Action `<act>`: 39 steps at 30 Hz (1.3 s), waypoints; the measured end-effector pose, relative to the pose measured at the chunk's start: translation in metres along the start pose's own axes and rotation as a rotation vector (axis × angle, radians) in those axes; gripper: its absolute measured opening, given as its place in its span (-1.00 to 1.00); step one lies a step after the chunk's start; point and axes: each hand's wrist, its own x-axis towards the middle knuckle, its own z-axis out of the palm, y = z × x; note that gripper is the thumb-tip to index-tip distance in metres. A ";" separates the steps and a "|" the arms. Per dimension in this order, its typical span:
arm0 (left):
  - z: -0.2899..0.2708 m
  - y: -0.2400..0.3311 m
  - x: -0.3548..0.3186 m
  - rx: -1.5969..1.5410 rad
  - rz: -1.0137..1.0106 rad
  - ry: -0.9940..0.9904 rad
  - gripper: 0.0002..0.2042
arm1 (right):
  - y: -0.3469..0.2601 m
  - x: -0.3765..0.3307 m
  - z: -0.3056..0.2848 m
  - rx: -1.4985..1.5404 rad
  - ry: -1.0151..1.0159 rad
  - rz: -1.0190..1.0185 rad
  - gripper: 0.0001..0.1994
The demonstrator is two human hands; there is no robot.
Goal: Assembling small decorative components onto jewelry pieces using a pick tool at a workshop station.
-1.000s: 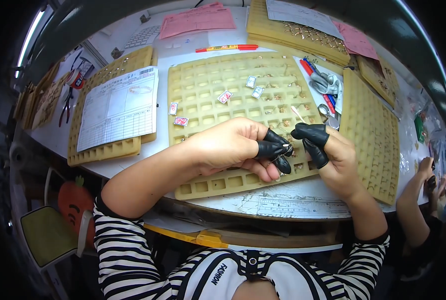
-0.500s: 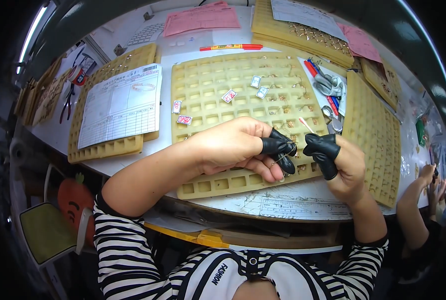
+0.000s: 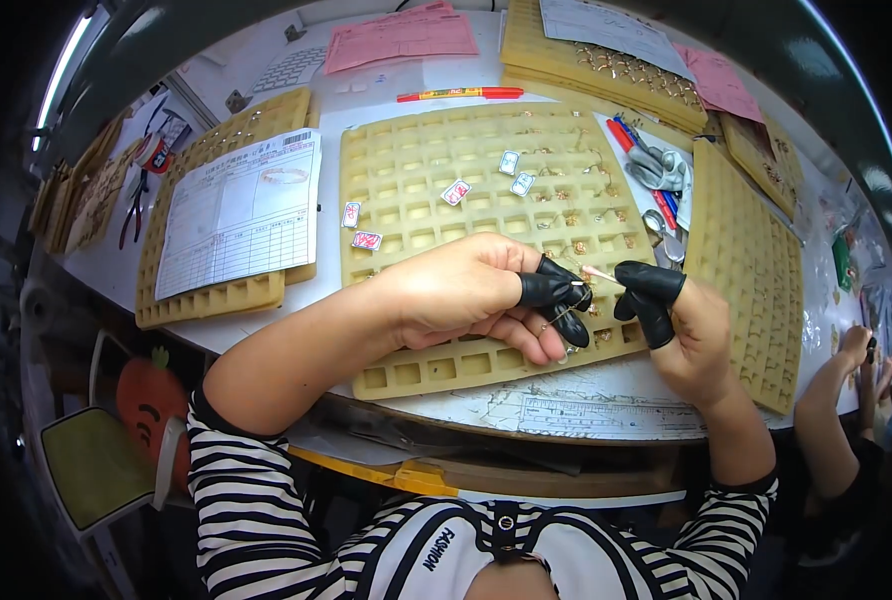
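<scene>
The relation that counts is the cotton swab's (image 3: 603, 274) head to the left hand's pinch. The right hand (image 3: 701, 325) grips the swab between 2 covered fingertips, black finger covers (image 3: 654, 283) closed on its near end. Its long axis runs leftward and slightly away from the person — the pinkish head lies at the far right edge of the left hand's (image 3: 456, 285) fingertips, just beside them; whether it touches, I cannot tell.

The left hand is closed on a thin chain (image 3: 557, 318), which slants down and left from the pinch toward the bare, curled fingers. So the left hand has the chain, while the right is nearby, reaching it only by the swab's length. Both hands are over the lower right part of a yellow tray (image 3: 451, 384) — 5 small tags (image 3: 455, 192) lie farther up on it.
</scene>
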 end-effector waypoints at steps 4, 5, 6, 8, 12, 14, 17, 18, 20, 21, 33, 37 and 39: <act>0.002 0.001 0.000 0.016 0.006 -0.004 -0.81 | 0.003 0.000 0.000 -0.063 -0.057 -0.046 -0.77; 0.002 0.001 0.000 0.015 0.003 0.002 -0.82 | 0.002 0.001 0.000 -0.084 -0.055 -0.059 -0.77; 0.002 0.001 0.000 0.015 0.001 0.009 -0.82 | 0.001 0.001 0.000 -0.065 -0.047 -0.030 -0.77; -0.001 -0.001 0.000 0.015 0.009 -0.005 -0.81 | 0.003 -0.003 0.004 0.061 0.024 0.077 -0.74; -0.003 -0.002 0.000 0.015 0.013 -0.010 -0.78 | 0.002 -0.003 0.001 0.131 0.082 0.126 -0.71; -0.003 -0.002 0.000 0.032 0.014 -0.008 -0.74 | 0.000 -0.004 -0.001 0.125 0.064 0.187 -0.66; -0.001 -0.001 0.000 0.037 0.013 0.001 -0.71 | 0.000 -0.003 -0.002 0.122 0.064 0.169 -0.64; -0.001 0.000 0.000 0.037 0.012 -0.007 -0.71 | 0.001 -0.003 -0.003 0.102 0.047 0.164 -0.63; -0.001 -0.001 0.000 0.035 0.015 0.007 -0.76 | 0.002 -0.002 -0.002 0.119 0.050 0.137 -0.65; -0.001 0.000 -0.001 0.033 0.011 -0.001 -0.77 | 0.002 -0.001 -0.002 0.105 0.053 0.110 -0.65; 0.001 0.001 -0.002 0.053 -0.007 0.009 -0.78 | -0.001 0.002 -0.004 0.014 0.025 0.088 -0.66; 0.002 0.002 -0.002 0.031 -0.009 0.010 -0.80 | 0.001 0.001 -0.002 0.018 0.036 0.086 -0.65; 0.001 0.001 -0.001 0.050 -0.007 0.014 -0.81 | 0.000 0.002 -0.002 0.002 0.035 0.075 -0.65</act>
